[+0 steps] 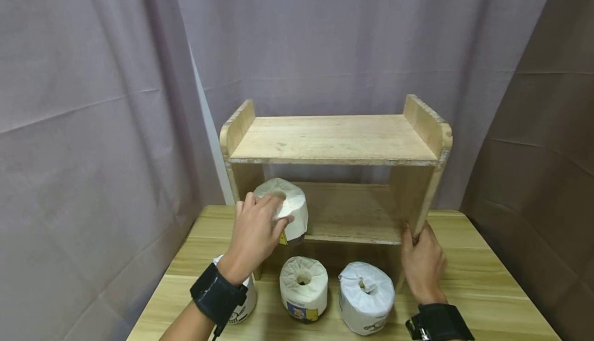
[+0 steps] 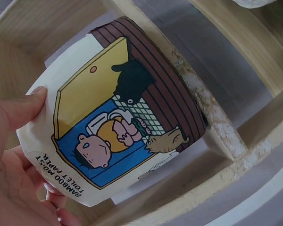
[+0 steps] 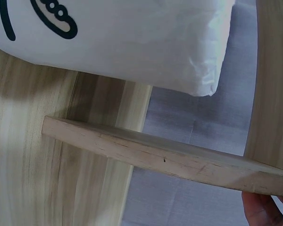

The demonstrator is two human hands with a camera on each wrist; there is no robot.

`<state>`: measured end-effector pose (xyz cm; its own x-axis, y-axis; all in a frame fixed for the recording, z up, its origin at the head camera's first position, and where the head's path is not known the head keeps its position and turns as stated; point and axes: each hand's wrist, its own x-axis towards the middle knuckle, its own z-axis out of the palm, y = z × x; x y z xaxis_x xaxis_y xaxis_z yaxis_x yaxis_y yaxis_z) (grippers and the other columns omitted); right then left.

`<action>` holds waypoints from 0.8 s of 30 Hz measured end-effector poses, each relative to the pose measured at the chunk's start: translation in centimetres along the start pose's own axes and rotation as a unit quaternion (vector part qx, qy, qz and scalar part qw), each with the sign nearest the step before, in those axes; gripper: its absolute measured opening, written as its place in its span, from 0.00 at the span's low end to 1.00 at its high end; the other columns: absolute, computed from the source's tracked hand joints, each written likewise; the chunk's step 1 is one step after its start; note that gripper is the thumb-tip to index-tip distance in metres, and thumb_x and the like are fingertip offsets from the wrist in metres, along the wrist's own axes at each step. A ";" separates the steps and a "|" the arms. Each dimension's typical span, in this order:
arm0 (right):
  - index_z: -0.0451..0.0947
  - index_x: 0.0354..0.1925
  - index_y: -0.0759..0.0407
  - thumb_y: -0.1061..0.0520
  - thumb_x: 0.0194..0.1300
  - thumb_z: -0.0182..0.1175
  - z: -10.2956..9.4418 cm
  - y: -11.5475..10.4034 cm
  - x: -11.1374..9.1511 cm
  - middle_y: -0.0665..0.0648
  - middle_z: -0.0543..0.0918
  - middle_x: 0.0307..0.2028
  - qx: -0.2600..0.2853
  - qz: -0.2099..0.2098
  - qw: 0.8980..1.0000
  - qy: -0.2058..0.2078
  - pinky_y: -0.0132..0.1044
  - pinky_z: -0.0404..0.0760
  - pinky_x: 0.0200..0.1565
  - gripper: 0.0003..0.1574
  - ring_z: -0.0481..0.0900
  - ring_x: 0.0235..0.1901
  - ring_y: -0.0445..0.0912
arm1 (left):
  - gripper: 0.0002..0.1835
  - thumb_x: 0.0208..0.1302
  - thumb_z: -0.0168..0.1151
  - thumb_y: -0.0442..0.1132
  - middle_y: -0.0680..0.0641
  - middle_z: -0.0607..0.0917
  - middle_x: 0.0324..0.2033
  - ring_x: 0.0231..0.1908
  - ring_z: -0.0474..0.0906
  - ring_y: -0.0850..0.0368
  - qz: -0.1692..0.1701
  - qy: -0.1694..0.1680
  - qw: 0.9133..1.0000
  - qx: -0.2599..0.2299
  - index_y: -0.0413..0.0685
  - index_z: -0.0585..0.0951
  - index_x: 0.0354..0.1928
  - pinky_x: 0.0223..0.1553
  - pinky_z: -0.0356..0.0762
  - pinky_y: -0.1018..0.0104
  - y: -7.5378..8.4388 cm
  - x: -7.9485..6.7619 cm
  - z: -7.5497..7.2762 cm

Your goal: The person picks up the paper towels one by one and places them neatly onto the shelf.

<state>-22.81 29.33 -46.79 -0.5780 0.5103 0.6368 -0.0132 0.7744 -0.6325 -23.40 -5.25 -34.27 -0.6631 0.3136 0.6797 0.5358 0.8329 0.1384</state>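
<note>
My left hand (image 1: 257, 226) grips a wrapped toilet paper roll (image 1: 298, 216) from above, at the left front of the wooden shelf's (image 1: 334, 140) middle board. In the left wrist view the roll (image 2: 118, 108) shows a cartoon print and "Bamboo Moist Toilet Paper", with its brown-striped bottom by the board's edge (image 2: 217, 117). Thumb and fingers lie on opposite sides of it. My right hand (image 1: 423, 262) holds the shelf's right side panel near its front edge. In the right wrist view only the fingertips (image 3: 259, 209) show beside that panel (image 3: 165, 157).
On the wooden table (image 1: 468, 263), in front of the shelf, stand a cartoon-printed roll (image 1: 303, 292) and a white roll (image 1: 365, 305). Another roll (image 1: 246, 305) is partly hidden behind my left wrist. Grey curtains (image 1: 325, 36) hang behind and at the left.
</note>
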 end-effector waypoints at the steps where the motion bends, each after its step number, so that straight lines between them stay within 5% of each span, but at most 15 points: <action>1: 0.75 0.46 0.61 0.41 0.69 0.54 0.0 0.0 0.0 0.69 0.81 0.43 0.000 0.000 1.000 0.000 0.65 0.66 0.34 0.24 0.77 0.41 0.72 | 0.19 0.58 0.66 0.55 0.55 0.85 0.46 0.38 0.67 0.52 0.001 -0.001 1.000 0.003 0.54 0.83 0.47 0.38 0.58 0.56 -0.1 0.2 0.1; 24: 0.74 0.44 0.62 0.43 0.69 0.54 0.0 0.0 0.0 0.68 0.81 0.42 0.007 -0.013 1.000 0.009 0.65 0.65 0.34 0.23 0.76 0.40 0.73 | 0.20 0.61 0.64 0.54 0.53 0.85 0.45 0.41 0.70 0.48 -0.001 -0.022 0.998 0.057 0.52 0.83 0.51 0.40 0.60 0.53 -1.1 2.1 1.3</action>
<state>-22.80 29.34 -46.83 -0.5617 0.4980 0.6607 -0.0392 0.7817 -0.6225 -26.05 -4.91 -33.94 -0.6881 0.3298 0.6463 0.4731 0.8793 0.0550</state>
